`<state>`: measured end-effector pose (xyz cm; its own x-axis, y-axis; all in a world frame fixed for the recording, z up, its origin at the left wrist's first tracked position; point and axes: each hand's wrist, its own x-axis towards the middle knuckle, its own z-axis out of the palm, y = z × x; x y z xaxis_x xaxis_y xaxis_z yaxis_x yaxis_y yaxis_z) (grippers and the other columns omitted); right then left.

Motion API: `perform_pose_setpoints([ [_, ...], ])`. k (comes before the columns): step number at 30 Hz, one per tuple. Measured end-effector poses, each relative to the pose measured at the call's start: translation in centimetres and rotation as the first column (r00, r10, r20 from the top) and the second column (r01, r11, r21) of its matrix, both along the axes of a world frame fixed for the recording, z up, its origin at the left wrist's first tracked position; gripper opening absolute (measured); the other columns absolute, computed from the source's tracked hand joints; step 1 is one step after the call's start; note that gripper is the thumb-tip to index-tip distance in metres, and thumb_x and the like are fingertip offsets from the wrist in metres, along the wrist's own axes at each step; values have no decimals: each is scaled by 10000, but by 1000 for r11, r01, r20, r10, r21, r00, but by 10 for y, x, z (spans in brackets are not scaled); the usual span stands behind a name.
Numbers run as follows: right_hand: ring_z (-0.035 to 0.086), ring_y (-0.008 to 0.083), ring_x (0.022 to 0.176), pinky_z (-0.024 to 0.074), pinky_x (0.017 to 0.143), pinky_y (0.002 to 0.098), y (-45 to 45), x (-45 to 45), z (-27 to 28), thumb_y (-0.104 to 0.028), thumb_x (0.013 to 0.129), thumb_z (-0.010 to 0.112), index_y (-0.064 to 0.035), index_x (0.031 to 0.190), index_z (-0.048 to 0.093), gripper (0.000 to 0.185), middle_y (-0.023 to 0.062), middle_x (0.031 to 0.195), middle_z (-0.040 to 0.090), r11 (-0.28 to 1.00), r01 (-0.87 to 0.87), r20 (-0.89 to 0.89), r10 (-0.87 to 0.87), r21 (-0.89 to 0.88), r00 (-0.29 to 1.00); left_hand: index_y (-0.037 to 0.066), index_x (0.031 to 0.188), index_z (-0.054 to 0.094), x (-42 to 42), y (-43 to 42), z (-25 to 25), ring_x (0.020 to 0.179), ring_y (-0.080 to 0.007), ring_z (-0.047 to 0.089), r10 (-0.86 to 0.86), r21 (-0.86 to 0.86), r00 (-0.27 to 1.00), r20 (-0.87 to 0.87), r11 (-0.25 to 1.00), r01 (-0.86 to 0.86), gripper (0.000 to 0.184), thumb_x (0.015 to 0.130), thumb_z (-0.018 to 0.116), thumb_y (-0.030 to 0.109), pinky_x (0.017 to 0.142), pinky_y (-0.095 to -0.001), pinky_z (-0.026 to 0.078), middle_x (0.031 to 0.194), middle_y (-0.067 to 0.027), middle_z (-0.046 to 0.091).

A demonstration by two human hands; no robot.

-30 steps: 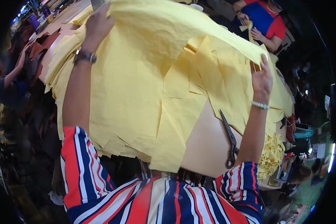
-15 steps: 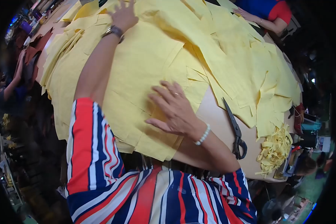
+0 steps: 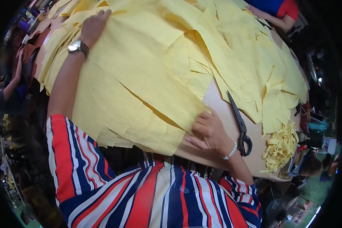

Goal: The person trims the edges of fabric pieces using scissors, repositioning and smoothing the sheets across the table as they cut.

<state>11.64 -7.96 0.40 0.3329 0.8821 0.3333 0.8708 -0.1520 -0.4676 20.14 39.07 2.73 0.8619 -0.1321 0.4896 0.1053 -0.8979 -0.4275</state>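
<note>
Across the table [image 3: 212, 154], creased, overlapping yellow cloth [image 3: 140, 72].

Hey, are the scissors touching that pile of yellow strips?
Apart. The head view shows it: a band of bare table runs between the handles of the scissors and the strips.

The cloth [image 3: 133, 57] is a plain, soft yellow, deepening to a more golden tone in its folds, and the heap of strips [image 3: 281, 148] repeats that yellow. Beneath them, the desk [image 3: 218, 104] shows a pale pinkish tan, and the scissors [image 3: 240, 125] are blackish. The shirt [image 3: 152, 197] carries bold stripes of uneven width — red, navy and white, with a cream band. The watch [image 3: 78, 47] is silver on a dark strap; the bracelet [image 3: 230, 151] is whitish. A co-worker's top [image 3: 268, 7] is blue with a red sleeve [image 3: 287, 10].
</note>
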Motion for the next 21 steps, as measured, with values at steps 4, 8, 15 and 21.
perform_pose_setpoints([
  [4, 487, 280, 666, 402, 672, 371, -40, -21, 7, -219, 624, 714, -55, 604, 472, 293, 89, 625, 471, 982, 166, -196, -182, -95, 963, 82, 1002, 465, 24, 30, 18, 717, -277, 601, -9, 112, 994, -110, 993, 21, 200, 803, 481, 80, 577, -373, 492, 870, -91, 544],
  [8, 502, 285, 710, 405, 652, 366, -51, -39, 13, -152, 598, 720, -48, 657, 501, 250, 102, 688, 494, 959, 251, -306, -279, -129, 910, 32, 1191, 449, 30, 19, 27, 1077, -316, 482, 25, 129, 994, -103, 992, -11, 460, 736, 504, 62, 899, -401, 404, 1205, -192, 463],
  [15, 527, 307, 794, 426, 681, 393, -77, -27, 27, -94, 662, 669, -35, 865, 533, 252, 128, 878, 522, 747, 641, 189, -613, -177, 767, 48, 965, 524, -48, -175, 22, 822, -269, 566, -160, -368, 987, -15, 919, 143, 255, 747, 583, 167, 677, -379, 477, 946, -104, 548],
  [21, 530, 332, 840, 432, 709, 400, -130, -59, 30, -66, 704, 594, -3, 964, 500, 284, 148, 885, 524, 506, 760, 180, -771, -407, 610, -50, 987, 554, -161, -320, -21, 983, -293, 549, -353, -660, 912, -208, 739, 136, 355, 718, 623, 171, 818, -336, 465, 1028, -177, 564],
])
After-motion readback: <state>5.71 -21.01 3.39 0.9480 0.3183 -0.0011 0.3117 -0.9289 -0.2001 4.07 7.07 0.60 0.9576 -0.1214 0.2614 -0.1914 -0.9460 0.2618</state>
